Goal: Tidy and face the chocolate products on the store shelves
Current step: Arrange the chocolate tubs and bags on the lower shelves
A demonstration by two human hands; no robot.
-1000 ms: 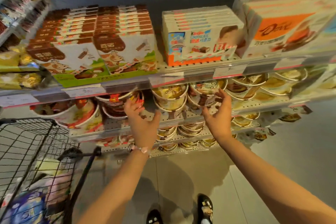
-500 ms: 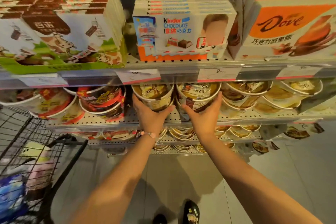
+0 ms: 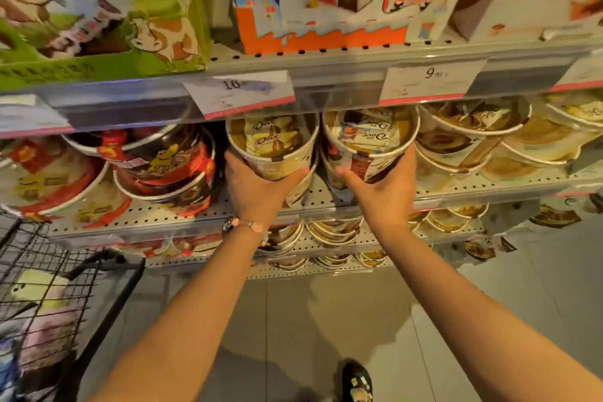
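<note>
Gripping one Dove tub (image 3: 272, 148) in the left hand (image 3: 257, 189), another Dove tub (image 3: 370, 143) in the right hand (image 3: 381, 192).

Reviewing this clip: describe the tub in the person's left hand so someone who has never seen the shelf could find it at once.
Start at the white price tag reading 16 on the upper shelf's edge; the tub sits directly below it, on the perforated grey metal shelf. It is the round cream Dove chocolate tub gripped by the left hand. Red-wrapped tubs lie on its left, and its Dove lettering reads upright, unlike its right neighbour's.
</note>
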